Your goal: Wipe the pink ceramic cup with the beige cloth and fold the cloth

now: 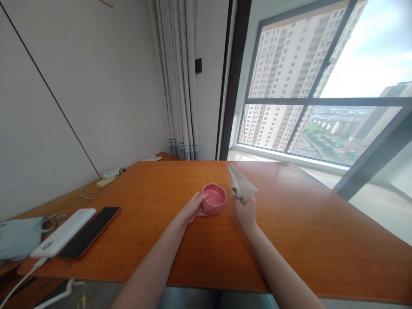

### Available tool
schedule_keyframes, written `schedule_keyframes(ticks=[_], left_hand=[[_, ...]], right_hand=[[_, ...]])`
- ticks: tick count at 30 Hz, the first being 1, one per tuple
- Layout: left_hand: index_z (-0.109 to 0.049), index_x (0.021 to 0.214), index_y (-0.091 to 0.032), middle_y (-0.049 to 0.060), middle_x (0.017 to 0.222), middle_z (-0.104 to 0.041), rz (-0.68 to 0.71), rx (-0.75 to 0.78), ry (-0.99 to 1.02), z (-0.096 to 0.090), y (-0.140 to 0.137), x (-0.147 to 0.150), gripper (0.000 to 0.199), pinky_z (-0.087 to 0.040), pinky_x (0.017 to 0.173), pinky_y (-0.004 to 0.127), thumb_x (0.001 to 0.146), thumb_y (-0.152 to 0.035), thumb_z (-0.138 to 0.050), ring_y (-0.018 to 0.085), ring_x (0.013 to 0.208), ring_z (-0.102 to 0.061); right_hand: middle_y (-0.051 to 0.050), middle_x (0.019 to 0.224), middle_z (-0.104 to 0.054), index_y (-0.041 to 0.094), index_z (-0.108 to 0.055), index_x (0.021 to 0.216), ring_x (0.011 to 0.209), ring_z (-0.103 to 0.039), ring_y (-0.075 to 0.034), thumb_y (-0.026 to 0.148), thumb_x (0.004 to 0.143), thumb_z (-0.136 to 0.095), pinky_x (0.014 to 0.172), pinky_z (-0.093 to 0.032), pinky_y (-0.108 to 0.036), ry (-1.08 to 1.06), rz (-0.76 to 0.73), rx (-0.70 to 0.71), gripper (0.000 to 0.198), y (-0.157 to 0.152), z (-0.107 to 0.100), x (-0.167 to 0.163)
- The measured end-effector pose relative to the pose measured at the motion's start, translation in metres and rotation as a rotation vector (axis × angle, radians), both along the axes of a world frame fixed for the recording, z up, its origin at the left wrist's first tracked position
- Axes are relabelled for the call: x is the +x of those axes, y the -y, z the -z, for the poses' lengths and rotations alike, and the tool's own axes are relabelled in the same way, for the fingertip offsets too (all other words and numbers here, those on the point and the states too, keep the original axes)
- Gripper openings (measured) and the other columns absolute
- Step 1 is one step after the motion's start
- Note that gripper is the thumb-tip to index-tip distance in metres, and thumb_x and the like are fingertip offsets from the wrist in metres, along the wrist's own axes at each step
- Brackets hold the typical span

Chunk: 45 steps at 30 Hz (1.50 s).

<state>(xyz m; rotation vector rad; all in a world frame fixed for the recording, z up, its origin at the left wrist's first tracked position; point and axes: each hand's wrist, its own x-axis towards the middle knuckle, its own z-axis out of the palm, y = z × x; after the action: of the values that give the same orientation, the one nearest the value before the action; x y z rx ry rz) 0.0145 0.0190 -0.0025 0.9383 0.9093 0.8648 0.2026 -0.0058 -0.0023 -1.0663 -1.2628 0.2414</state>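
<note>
A pink bowl [215, 207] with a scalloped rim is held in my left hand [194, 207], thumb over its near left edge and fingers beneath it. Its inside faces up and toward me. Just to the right, my right hand [246, 213] is closed around a light grey-beige cloth [242, 183], which is bunched and sticks up above the fist. A small gap separates the cloth from the bowl. Both hands are over the middle of the brown wooden table [154, 240].
On the table's left lie a white power bank [66, 231] with a cable plugged in and a dark phone [92, 231]. Beyond the left edge are a power strip [111, 173] and a pale pouch [21, 236]. A curtain [180, 77] and a large window stand behind.
</note>
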Motion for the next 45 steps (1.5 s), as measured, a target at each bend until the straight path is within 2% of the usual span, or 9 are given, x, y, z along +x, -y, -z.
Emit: schedule_keyframes(ticks=[6, 10, 15, 19, 23, 28, 38, 42, 45], left_hand=[[-0.05, 0.108, -0.021, 0.008, 0.098, -0.064, -0.1, 0.03, 0.183, -0.003, -0.002, 0.003, 0.038, -0.054, 0.074, 0.036, 0.078, -0.041, -0.064, 0.017, 0.08, -0.063], [-0.048, 0.113, -0.023, 0.006, 0.097, -0.064, -0.27, 0.017, 0.268, -0.003, -0.005, 0.008, 0.041, -0.052, 0.067, 0.028, 0.078, -0.034, -0.065, 0.014, 0.073, -0.061], [-0.044, 0.125, -0.03, 0.005, 0.125, -0.057, -0.255, 0.108, 0.372, 0.001, 0.003, 0.017, 0.064, -0.048, 0.081, 0.027, 0.069, -0.021, -0.075, 0.017, 0.099, -0.06], [-0.046, 0.129, -0.029, 0.007, 0.131, -0.055, -0.04, 0.05, 0.388, -0.001, 0.009, 0.018, 0.059, -0.041, 0.095, 0.031, 0.076, -0.035, -0.07, 0.022, 0.117, -0.053], [-0.051, 0.129, -0.019, 0.013, 0.128, -0.058, 0.143, -0.045, 0.423, -0.007, 0.009, 0.011, 0.065, -0.042, 0.095, 0.037, 0.084, -0.064, -0.039, 0.027, 0.118, -0.052], [-0.055, 0.124, -0.011, 0.016, 0.115, -0.065, 0.246, -0.141, 0.368, 0.0, 0.004, 0.002, 0.057, -0.045, 0.093, 0.035, 0.086, -0.053, -0.048, 0.027, 0.109, -0.06], [-0.061, 0.112, -0.012, 0.011, 0.11, -0.068, -0.109, -0.198, 0.415, -0.008, -0.003, 0.006, 0.036, -0.05, 0.09, 0.034, 0.085, -0.035, -0.057, 0.023, 0.102, -0.063], [-0.058, 0.118, -0.017, 0.007, 0.117, -0.065, -0.288, -0.084, 0.513, -0.007, -0.006, 0.008, 0.034, -0.048, 0.094, 0.031, 0.086, -0.03, -0.056, 0.02, 0.11, -0.059], [-0.056, 0.121, -0.018, 0.007, 0.123, -0.062, -0.278, 0.089, 0.6, -0.004, -0.003, 0.012, 0.036, -0.044, 0.099, 0.028, 0.086, -0.026, -0.057, 0.019, 0.117, -0.054]], right_hand=[[-0.009, 0.126, -0.057, 0.021, -0.061, 0.119, 0.124, -0.045, -0.028, 0.015, 0.075, -0.049, 0.107, -0.032, -0.046, 0.226, -0.348, -0.14, 0.045, -0.008, 0.011, -0.021], [-0.005, 0.142, -0.043, 0.023, -0.051, 0.131, 0.138, -0.026, -0.026, 0.021, 0.08, -0.048, 0.114, -0.018, -0.047, 0.143, -0.349, -0.131, 0.051, -0.005, 0.021, -0.04], [-0.006, 0.144, -0.039, 0.023, -0.049, 0.131, 0.136, -0.029, -0.027, 0.024, 0.079, -0.047, 0.113, -0.02, -0.049, -0.015, -0.274, -0.152, 0.052, -0.003, 0.024, -0.048], [-0.01, 0.132, -0.051, 0.019, -0.05, 0.128, 0.127, -0.041, -0.027, 0.032, 0.079, -0.049, 0.108, -0.031, -0.047, -0.128, -0.244, -0.164, 0.051, -0.009, 0.014, -0.028], [-0.009, 0.1, -0.068, 0.017, -0.065, 0.1, 0.101, -0.058, -0.028, 0.038, 0.077, -0.052, 0.088, -0.047, -0.04, -0.229, -0.325, -0.298, 0.034, -0.01, -0.002, -0.008], [-0.002, 0.069, -0.066, 0.018, -0.066, 0.074, 0.078, -0.061, -0.022, 0.031, 0.07, -0.06, 0.076, -0.05, -0.034, -0.123, -0.56, -0.435, 0.015, -0.005, -0.01, -0.005], [-0.006, 0.106, -0.066, 0.021, -0.065, 0.103, 0.109, -0.055, -0.025, 0.024, 0.077, -0.049, 0.1, -0.039, -0.044, 0.065, -0.525, -0.267, 0.03, -0.016, 0.009, -0.012], [-0.007, 0.13, -0.053, 0.023, -0.061, 0.116, 0.127, -0.041, -0.027, 0.024, 0.076, -0.05, 0.108, -0.029, -0.046, 0.071, -0.455, -0.205, 0.041, -0.01, 0.019, -0.035], [-0.008, 0.143, -0.04, 0.023, -0.056, 0.124, 0.131, -0.035, -0.028, 0.028, 0.077, -0.051, 0.108, -0.03, -0.047, -0.005, -0.371, -0.204, 0.047, -0.007, 0.026, -0.048]])
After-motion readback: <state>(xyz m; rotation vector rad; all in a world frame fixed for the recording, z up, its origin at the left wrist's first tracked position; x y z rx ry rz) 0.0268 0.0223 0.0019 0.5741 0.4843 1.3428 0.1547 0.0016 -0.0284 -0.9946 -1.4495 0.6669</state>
